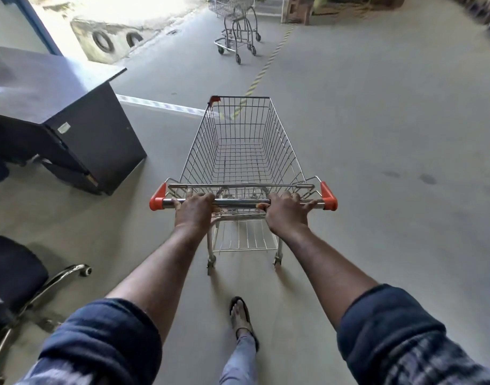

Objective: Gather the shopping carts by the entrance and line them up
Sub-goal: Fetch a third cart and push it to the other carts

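Note:
An empty wire shopping cart (244, 151) with orange corner caps stands on the grey floor straight in front of me. My left hand (195, 211) grips the left part of its chrome handle bar (239, 202). My right hand (287, 212) grips the bar's right part, fingers curled over it. Farther ahead, near the bright entrance, a group of nested carts (237, 26) stands at the top centre, its upper part cut off by the frame.
A dark desk (71, 118) stands close on the left. An office chair (19, 276) with chrome legs sits at the lower left. A yellow striped floor line (262, 70) runs toward the far carts. Wooden pallets (296, 9) stand at the top right. My sandalled foot (241, 315) steps below the cart.

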The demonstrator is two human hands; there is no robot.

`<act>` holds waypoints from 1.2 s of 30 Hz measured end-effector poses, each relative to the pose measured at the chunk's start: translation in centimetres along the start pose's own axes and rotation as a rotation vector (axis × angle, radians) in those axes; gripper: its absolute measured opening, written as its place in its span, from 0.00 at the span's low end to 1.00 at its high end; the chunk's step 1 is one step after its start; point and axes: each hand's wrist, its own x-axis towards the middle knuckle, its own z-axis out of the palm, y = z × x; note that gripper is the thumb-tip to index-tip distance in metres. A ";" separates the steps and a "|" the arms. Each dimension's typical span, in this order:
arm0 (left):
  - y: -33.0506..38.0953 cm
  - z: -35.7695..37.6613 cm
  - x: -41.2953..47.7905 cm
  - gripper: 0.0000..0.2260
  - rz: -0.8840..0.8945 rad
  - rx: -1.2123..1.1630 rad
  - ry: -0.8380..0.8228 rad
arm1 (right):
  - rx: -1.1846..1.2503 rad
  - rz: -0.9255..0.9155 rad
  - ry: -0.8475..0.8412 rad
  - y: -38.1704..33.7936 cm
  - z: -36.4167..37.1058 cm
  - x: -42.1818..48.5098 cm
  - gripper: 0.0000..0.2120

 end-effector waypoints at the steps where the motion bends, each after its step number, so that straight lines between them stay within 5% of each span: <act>1: 0.0 0.1 2.9 0.12 0.006 -0.012 0.015 | 0.010 0.003 0.007 0.1 -0.4 2.7 0.22; 10: 2.3 -1.6 27.5 0.20 0.154 -0.152 0.104 | 0.040 0.076 0.023 2.7 -3.5 27.7 0.17; 14: 2.8 -2.4 37.3 0.14 0.177 -0.226 0.170 | 0.043 0.094 0.019 5.8 -4.7 37.4 0.18; 31: 19.9 -1.2 80.8 0.14 0.168 -0.247 0.245 | 0.283 -0.052 0.090 19.7 -16.3 82.2 0.05; 36: 23.5 -0.2 91.5 0.12 0.171 -0.219 0.253 | 0.280 -0.127 0.031 23.0 -19.1 94.1 0.13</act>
